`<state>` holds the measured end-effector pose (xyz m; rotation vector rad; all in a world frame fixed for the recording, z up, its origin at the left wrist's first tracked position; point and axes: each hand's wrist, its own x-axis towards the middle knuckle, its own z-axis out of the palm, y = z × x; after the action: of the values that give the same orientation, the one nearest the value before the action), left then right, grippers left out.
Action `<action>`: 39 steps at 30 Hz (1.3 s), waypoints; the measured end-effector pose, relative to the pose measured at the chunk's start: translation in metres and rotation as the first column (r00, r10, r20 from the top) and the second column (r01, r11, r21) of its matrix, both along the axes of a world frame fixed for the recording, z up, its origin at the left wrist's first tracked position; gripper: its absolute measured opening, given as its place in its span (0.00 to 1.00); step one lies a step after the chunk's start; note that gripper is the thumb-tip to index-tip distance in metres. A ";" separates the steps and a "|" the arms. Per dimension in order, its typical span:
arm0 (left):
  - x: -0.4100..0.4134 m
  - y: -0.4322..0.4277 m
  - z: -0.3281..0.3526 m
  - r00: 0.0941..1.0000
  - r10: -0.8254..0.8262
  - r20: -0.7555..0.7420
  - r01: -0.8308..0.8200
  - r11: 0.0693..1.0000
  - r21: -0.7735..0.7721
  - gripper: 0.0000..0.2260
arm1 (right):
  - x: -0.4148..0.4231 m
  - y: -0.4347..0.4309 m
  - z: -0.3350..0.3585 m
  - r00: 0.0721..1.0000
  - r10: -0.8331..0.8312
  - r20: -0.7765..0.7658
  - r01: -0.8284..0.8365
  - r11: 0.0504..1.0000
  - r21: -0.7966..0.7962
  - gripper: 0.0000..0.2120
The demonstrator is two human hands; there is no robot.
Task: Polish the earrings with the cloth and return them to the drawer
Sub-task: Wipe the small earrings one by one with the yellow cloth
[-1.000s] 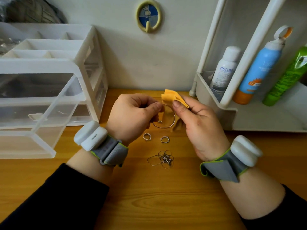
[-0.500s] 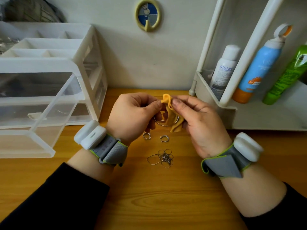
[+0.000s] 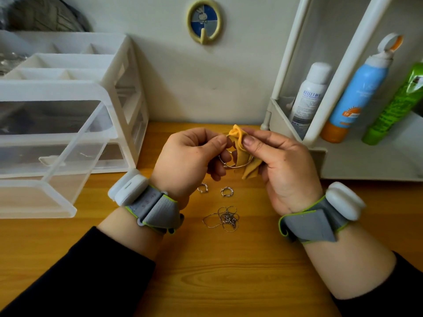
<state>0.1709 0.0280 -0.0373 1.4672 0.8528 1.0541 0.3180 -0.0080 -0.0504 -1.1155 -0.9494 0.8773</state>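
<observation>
A large thin hoop earring (image 3: 231, 165) is pinched at its top by my left hand (image 3: 187, 156) above the wooden desk. My right hand (image 3: 281, 165) pinches a small yellow cloth (image 3: 242, 154) wrapped over the hoop's right side, thumb on top. Two small silver earrings (image 3: 202, 188) (image 3: 227, 191) lie on the desk just below my hands. A tangle of thin silver chain and rings (image 3: 225, 218) lies nearer to me. The clear plastic drawer (image 3: 57, 161) stands pulled out at the left.
The white drawer unit (image 3: 123, 92) with a divided top tray sits at the back left. A white shelf rack (image 3: 297, 133) at the right holds a white bottle (image 3: 309, 97), a blue spray bottle (image 3: 357, 94) and a green bottle (image 3: 396, 104). A hook (image 3: 203, 21) hangs on the wall.
My right hand has slid the cloth along the hoop: it was bunched at the top, and now it drapes down over the hoop's right side. My left hand has held still.
</observation>
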 end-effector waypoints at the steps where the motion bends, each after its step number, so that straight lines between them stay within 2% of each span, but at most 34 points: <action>1: 0.001 0.000 0.000 1.000 -0.002 0.013 0.002 1.000 -0.003 0.08 | 0.000 0.000 0.001 1.000 -0.010 0.001 0.010 1.000 0.005 0.08; 5: 0.003 -0.002 0.000 0.998 0.010 0.064 -0.009 1.000 -0.016 0.08 | -0.001 0.000 0.003 0.998 -0.051 -0.048 0.051 0.999 0.013 0.13; 9: 0.002 -0.002 0.000 0.998 0.005 0.068 -0.004 1.000 -0.022 0.08 | -0.001 -0.002 0.004 0.995 -0.075 -0.069 0.076 0.997 0.013 0.09; 14: 0.000 -0.001 0.001 0.995 0.063 -0.079 -0.054 0.991 0.121 0.06 | -0.001 -0.006 0.008 0.989 -0.103 0.103 0.098 0.994 0.052 0.09; 17: 0.000 -0.001 0.001 0.996 0.049 -0.078 -0.039 0.992 0.116 0.06 | -0.004 -0.008 0.010 0.977 -0.099 0.189 0.083 0.993 0.089 0.09; 20: 0.002 -0.002 0.001 0.999 0.011 -0.048 -0.009 0.999 0.048 0.06 | -0.003 -0.008 0.011 0.984 -0.115 0.137 0.104 0.991 0.085 0.09; 25: 0.003 -0.002 0.003 0.995 -0.041 0.094 0.051 0.993 -0.104 0.06 | -0.001 -0.006 0.010 0.995 -0.099 -0.011 0.099 0.995 0.028 0.07; 34: 0.008 -0.004 0.003 0.958 -0.046 0.282 0.114 0.967 -0.229 0.06 | -0.007 -0.004 0.012 0.968 -0.082 -0.236 0.080 0.997 -0.015 0.05; 36: 0.008 -0.004 0.003 0.963 -0.056 0.265 0.116 0.969 -0.218 0.07 | -0.007 -0.005 0.012 0.969 -0.094 -0.228 0.095 0.995 -0.005 0.06; 39: 0.006 -0.003 0.001 0.995 -0.021 0.100 0.031 0.995 -0.098 0.07 | -0.005 -0.005 0.013 0.978 -0.112 -0.176 0.115 0.993 0.008 0.07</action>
<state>0.1768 0.0250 -0.0362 1.3288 0.8022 1.0422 0.3126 -0.0131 -0.0375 -1.0481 -0.7400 0.8570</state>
